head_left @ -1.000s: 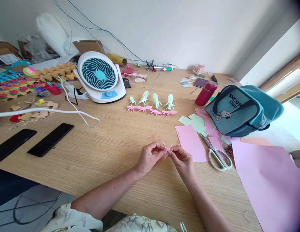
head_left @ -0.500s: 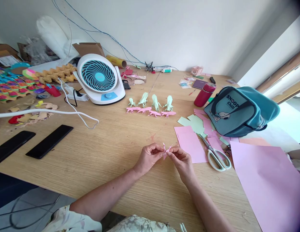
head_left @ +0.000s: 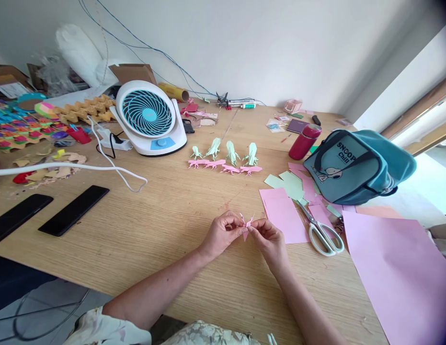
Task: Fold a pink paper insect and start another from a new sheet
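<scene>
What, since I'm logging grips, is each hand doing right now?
Left hand: closed, pinching the small folded pink paper between thumb and fingers.
Right hand: closed, pinching the same paper from its other side.

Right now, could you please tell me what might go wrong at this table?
The small pink paper piece, pinched between the left hand and right hand, has thin prongs that might bend or tear. The white fan stands near the green paper figures; if running, it could topple them.
</scene>
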`<state>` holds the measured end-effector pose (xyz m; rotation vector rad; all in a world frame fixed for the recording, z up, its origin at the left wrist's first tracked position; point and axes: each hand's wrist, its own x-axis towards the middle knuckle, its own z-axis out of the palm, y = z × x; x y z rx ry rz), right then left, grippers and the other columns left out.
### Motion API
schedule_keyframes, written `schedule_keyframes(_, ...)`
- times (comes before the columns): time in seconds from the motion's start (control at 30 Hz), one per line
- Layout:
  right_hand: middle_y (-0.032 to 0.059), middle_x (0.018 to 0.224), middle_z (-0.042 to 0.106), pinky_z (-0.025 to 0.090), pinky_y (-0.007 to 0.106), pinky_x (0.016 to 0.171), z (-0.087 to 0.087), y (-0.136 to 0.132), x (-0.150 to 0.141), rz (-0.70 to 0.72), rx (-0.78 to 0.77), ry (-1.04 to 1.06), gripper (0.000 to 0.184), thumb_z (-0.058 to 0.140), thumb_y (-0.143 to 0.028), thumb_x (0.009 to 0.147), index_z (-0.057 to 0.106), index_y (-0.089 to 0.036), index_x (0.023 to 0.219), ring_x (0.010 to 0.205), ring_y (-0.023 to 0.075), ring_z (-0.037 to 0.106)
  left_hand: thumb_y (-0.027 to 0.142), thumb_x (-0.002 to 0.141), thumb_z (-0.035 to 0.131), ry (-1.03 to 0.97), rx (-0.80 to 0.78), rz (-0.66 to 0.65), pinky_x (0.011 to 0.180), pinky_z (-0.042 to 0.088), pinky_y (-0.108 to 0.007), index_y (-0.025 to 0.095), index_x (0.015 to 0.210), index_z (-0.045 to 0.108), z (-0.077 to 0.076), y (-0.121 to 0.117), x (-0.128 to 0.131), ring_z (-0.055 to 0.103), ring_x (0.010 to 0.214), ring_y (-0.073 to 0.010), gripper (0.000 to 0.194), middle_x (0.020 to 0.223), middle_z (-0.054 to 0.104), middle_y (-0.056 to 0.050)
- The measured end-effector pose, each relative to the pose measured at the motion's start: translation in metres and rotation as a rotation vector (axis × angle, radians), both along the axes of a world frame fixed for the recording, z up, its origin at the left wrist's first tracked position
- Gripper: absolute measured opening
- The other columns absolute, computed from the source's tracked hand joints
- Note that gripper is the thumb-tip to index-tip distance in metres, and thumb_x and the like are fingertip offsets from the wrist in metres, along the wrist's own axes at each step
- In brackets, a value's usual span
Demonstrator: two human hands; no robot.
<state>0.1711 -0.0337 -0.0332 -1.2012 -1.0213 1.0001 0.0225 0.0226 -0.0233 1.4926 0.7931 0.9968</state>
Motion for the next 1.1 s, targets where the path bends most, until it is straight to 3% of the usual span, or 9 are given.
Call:
schedule_keyframes(0.4, 0.0010, 0.076, 0.070, 0.051, 0.030, 0.072, 0.006, 0.000, -0.002, 0.060, 0.038, 0.105, 0.013, 0.074, -0.035, 0.081, 0.070, -0.023, 0.080, 0.071, 0.0157, 0.062, 0.025, 0.083, 0.070, 0.105, 0.220, 0.105, 0.063, 0.044, -0.022, 0.014, 0.069, 0.062, 0.007, -0.008, 0.000, 0.054, 0.069, -0.0120, 0.020, 0.073, 0.056, -0.002)
schedule_keyframes(0.67, 0.0018, 0.075, 0.070, 0.051, 0.031, 0.072, 0.010, 0.000, -0.005, 0.033, 0.013, 0.145, 0.018, 0.077, -0.039, 0.076, 0.070, -0.023, 0.078, 0.071, 0.0169, 0.062, 0.023, 0.086, 0.067, 0.148, 0.302, 0.145, 0.061, 0.045, -0.020, 0.014, 0.072, 0.062, 0.013, -0.011, 0.000, 0.054, 0.067, -0.0107, 0.017, 0.074, 0.056, -0.002)
schedule_keyframes(1.1, 0.0022, 0.080, 0.071, 0.049, 0.031, 0.073, 0.003, 0.003, -0.004, 0.026, -0.009, 0.177, 0.017, 0.078, -0.036, 0.075, 0.074, -0.023, 0.085, 0.072, 0.0167, 0.061, 0.027, 0.082, 0.070, 0.116, 0.033, 0.087, 0.069, 0.048, -0.023, 0.014, 0.077, 0.071, 0.006, -0.008, 0.001, 0.061, 0.074, -0.0149, 0.015, 0.078, 0.063, -0.004)
